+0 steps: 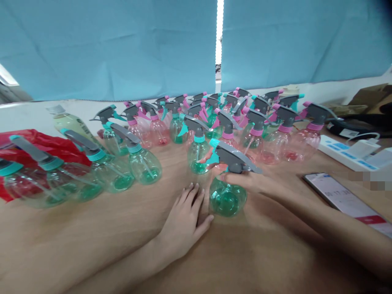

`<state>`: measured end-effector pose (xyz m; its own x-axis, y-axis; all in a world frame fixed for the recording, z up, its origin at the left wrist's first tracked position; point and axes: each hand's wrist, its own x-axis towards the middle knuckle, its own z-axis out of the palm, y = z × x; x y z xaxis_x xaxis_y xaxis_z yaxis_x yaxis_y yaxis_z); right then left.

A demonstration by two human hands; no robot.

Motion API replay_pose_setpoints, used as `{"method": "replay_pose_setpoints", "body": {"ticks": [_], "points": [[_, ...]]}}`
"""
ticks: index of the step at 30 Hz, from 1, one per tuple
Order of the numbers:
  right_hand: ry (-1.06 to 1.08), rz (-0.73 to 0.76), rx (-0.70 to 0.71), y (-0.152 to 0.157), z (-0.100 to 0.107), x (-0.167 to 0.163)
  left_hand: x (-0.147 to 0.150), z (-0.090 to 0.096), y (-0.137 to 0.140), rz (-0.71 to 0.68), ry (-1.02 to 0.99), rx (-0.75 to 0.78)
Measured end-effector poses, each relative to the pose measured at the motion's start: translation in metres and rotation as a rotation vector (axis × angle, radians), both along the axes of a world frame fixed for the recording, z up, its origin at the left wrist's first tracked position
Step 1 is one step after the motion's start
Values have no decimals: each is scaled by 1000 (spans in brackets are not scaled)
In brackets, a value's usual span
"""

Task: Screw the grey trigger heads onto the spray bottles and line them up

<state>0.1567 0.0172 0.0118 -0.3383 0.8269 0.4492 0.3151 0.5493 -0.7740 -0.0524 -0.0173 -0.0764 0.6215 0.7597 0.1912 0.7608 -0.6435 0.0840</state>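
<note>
My right hand [237, 179] is closed around the neck of a green spray bottle [228, 200] with a grey and turquoise trigger head. Whether that bottle touches the table I cannot tell. Just left of it my left hand [186, 216] lies flat on the wooden table [128, 253], fingers stretched forward and holding nothing. Close behind both hands stands another green spray bottle [199, 157]. To the left, several more green bottles form a slanting row, one of them a spray bottle [145, 165] nearest my left hand. Pink spray bottles, such as the one at right [303, 141], crowd behind.
A phone [346, 200] showing a timer lies at the right, with a white power strip [346, 153] and plugs behind it. On the left are a red plastic bag [45, 143] and a pale capped bottle [70, 124]. A blue curtain [122, 49] hangs behind the table.
</note>
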Motion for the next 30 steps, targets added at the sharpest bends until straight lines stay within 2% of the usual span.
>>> {"method": "replay_pose_setpoints", "body": {"ticks": [4, 9, 12, 17, 20, 24, 27, 30], "points": [[-16, -37, -39, 0, -5, 4, 0, -2, 0, -1, -9, 4], [39, -75, -40, -2, 1, 3, 0, -1, 0, 2, 9, 3], [63, -49, -57, -3, 2, 2, 0, -1, 0, 1, 20, 6], [62, 62, -134, -2, -8, 6, -1, -1, 0, -5, -5, 20], [51, 98, -96, 1, -11, 9, -1, -1, 0, -7, -4, 20], [61, 143, -21, 1, -4, 7, 0, 0, 0, 1, 25, 6], [70, 95, -48, -3, 5, 3, 0, -1, 0, 8, 28, 0], [44, 118, -82, -5, 8, 0, 0, -1, 0, 7, 10, 0]]}}
